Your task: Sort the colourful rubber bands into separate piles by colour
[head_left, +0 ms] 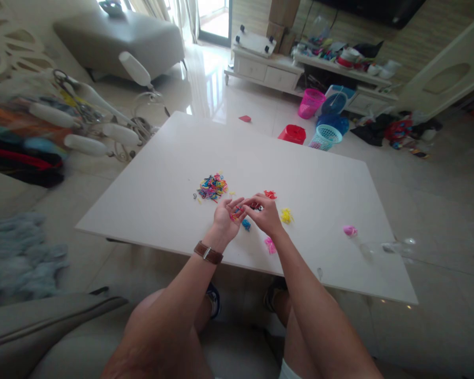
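Observation:
My left hand (228, 215) is palm up above the table, fingers stretched out, with a few small coloured pieces (235, 215) lying in it. Thumb and fingertips pinched, my right hand (263, 211) meets the left hand's fingers; what it pinches is too small to make out. Left of the hands lies a mixed pile of small thin coloured pieces (212, 187). Around my right hand are single-colour heaps: red pieces (270, 195), yellow pieces (287, 216), blue pieces (246, 225) and pink pieces (270, 245). Dark pieces (257, 208) show partly behind the right hand.
A white table (161, 173) spans the middle. On its right side lie a pink-purple bundle (350, 230) and a clear glass-like object (398, 246). Beyond the far edge stand a red bin (293, 134) and a light-blue basket (326, 137). A lamp-like fixture (102, 126) lies at left.

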### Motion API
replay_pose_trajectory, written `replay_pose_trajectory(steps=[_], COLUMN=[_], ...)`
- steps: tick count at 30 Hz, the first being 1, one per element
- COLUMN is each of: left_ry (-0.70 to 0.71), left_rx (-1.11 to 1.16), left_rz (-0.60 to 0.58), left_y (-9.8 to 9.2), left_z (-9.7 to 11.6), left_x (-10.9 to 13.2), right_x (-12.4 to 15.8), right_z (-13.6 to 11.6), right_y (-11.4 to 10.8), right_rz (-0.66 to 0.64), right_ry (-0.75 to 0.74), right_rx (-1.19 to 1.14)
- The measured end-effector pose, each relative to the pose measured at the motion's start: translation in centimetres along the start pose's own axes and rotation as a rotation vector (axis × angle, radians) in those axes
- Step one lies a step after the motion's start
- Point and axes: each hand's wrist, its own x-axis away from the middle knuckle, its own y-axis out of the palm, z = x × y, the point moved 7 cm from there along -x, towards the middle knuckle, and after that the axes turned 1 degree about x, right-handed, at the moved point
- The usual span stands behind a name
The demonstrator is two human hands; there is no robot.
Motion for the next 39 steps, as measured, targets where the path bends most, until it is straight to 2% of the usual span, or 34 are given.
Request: replay_pose_trajectory(steps=[3, 7, 14, 18, 23, 28, 34, 39], left_ry=[-0.004, -0.020, -0.047, -0.033, 0.027, 0.143, 0.087, 0.131], left_rx=[-0.019, -0.039, -0.081, -0.089, -0.118, -0.123, -0.305, -0.390], left_rz=[-0.001, -0.006, -0.045, -0.031, 0.023, 0.148, -0.044, -0.087], left_y=[0.1, 0.3, 0.4, 0.4, 0.2, -1.0, 0.2, 0.6], left_z=[-0.2, -1.0, -2.1, -2.2, -1.9, -0.4, -0.2, 0.0], left_x=[-0.4, -0.8, -1.0, -0.8, -0.5, -0.8, -0.8, -0.7], right_x=[0.1, 0.2, 0.6, 0.4, 0.2, 0.5, 0.7, 0.5], right_z=[0.3, 1.3, 1.1, 1.2, 1.9, 2.4, 1.9, 2.1], right_y=[0.2, -0.1, -0.4, -0.9, -2.8, -4.1, -2.9, -2.5], right_rz=[-0.052, -0.082, -0.153, -0.112, 0.000, 0.081, -0.017, -0.053], right_ry=[-0.042, -0.025, -0.016, -0.002, 0.134, 0.228, 0.194, 0.171], right_rx=[0.076, 0.150, 0.203, 0.232, 0.129, 0.069, 0.033, 0.065])
